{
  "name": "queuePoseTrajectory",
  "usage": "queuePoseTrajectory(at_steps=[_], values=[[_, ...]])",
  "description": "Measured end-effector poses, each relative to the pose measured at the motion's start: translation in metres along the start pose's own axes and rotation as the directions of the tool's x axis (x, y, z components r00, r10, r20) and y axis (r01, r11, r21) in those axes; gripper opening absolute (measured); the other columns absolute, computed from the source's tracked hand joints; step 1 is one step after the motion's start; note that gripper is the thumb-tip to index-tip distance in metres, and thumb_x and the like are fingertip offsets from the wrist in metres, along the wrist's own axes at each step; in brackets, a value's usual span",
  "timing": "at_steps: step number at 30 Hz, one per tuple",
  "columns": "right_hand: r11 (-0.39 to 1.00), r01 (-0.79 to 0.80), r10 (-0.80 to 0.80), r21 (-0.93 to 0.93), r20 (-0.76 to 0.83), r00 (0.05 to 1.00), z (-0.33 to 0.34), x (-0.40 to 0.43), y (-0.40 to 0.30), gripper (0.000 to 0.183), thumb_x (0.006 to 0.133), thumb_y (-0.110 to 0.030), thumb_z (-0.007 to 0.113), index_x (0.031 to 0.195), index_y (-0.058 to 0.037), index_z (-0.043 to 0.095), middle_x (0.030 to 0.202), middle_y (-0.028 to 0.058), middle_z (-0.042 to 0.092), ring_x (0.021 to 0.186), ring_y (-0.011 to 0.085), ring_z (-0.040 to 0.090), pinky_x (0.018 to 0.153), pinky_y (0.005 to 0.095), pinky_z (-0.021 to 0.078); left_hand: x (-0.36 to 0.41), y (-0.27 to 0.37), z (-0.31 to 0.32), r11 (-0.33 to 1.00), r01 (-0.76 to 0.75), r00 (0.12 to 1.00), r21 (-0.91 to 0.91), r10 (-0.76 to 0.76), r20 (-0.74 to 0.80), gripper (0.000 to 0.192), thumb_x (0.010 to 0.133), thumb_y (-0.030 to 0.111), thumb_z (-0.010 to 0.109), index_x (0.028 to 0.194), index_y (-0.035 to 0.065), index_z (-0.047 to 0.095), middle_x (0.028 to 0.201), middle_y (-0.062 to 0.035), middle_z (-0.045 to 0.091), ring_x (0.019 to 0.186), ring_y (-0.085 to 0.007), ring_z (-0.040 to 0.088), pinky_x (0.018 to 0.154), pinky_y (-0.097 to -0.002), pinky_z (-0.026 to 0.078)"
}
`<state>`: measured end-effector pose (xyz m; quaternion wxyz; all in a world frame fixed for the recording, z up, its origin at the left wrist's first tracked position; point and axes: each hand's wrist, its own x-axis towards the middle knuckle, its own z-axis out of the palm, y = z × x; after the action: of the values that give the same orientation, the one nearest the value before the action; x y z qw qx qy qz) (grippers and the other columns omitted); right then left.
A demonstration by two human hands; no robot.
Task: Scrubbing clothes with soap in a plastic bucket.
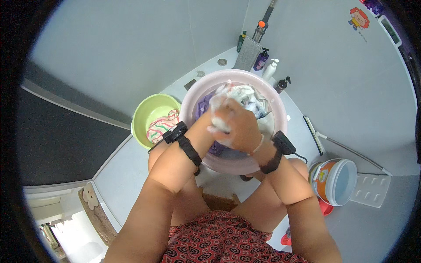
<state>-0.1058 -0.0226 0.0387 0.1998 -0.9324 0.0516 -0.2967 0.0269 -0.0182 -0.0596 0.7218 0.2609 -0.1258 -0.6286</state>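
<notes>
My left hand (pixel 217 110) and my right hand (pixel 241 125) are pressed together over a pale pink basin (pixel 279 115). Both are curled around a small bunched white soapy cloth (pixel 219 124), blurred and mostly covered by fingers and foam. Below them, white wet laundry (pixel 243 93) with dark blue parts lies at the basin's far side. Purple fabric (pixel 203 107) shows along the left inner wall and again under my wrists. Cloudy water (pixel 267 126) is visible at the right. The rest of the basin's contents is hidden by my hands.
A green basin (pixel 139 115) with a striped cloth (pixel 161 128) stands left. Behind the pink basin are a flat mop (pixel 248 54) and pump bottles (pixel 270 69). A squeegee (pixel 314 134), a bucket (pixel 343 182) and a red slipper (pixel 286 240) are right.
</notes>
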Motion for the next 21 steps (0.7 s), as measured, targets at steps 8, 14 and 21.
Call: queuePoseTrajectory(at_steps=[8, 14, 21], values=[[0.828, -0.478, 0.546, 0.292, -0.230, 0.805, -0.003, -0.006, 0.090, 0.021, 0.079, -0.024, 0.062, 0.079, -0.0039, 0.058, 0.076, 0.0176, 0.060, 0.070, 0.0395, 0.058, 0.063, 0.0437, 0.0459, -0.020, -0.015, 0.089, 0.976, 0.212, 0.947, -0.054, -0.219, -0.235, 0.043, 0.097, 0.040, 0.036, 0.122, 0.0077, 0.050, 0.112, -0.0097, 0.059, 0.105, -0.0205, 0.056, 0.088, -0.0330, 0.048], [0.881, -0.461, 0.473, 0.109, -0.229, 0.851, 0.002, -0.011, 0.074, 0.014, 0.082, -0.018, 0.058, 0.082, -0.0048, 0.056, 0.079, 0.0166, 0.061, 0.076, 0.0380, 0.059, 0.069, 0.0417, 0.0465, -0.015, -0.046, 0.025, 0.806, -0.205, 0.979, 0.556, 0.170, 0.115, 0.035, 0.094, 0.036, 0.042, 0.111, 0.0085, 0.054, 0.105, -0.0097, 0.059, 0.094, -0.0209, 0.058, 0.078, -0.0317, 0.051], [0.610, -0.592, 0.655, 0.527, 0.086, 0.751, -0.026, -0.032, 0.116, 0.034, 0.088, -0.034, 0.055, 0.099, -0.0019, 0.062, 0.101, 0.0127, 0.064, 0.094, 0.0244, 0.060, 0.082, 0.0335, 0.0455, -0.026, 0.030, 0.097, 0.999, 0.049, 0.992, 0.010, -0.048, -0.114, 0.034, 0.094, 0.033, 0.048, 0.113, 0.0054, 0.056, 0.103, -0.0081, 0.062, 0.087, -0.0216, 0.061, 0.080, -0.0384, 0.050]])
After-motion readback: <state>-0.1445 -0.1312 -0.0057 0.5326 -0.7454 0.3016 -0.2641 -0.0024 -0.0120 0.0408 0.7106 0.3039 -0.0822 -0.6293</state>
